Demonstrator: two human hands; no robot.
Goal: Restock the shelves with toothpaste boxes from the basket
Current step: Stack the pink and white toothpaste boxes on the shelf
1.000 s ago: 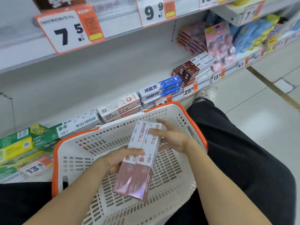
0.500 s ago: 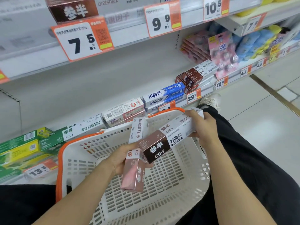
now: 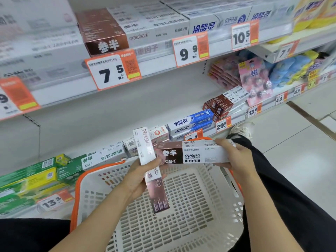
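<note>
Each grip holding a toothpaste box (image 3: 196, 153), basket (image 3: 181, 224) below (nothing inside)

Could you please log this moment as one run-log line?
left hand: holds upright box | right hand: holds sideways box | basket: looks empty | shelf: not reached

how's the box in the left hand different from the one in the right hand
The left hand holds its box steeply on end, narrow face showing. The right hand holds its box roughly level, broad printed face showing, gripped at its white end. Both are brown-and-white CB-1 toothpaste boxes held above the basket.
</note>
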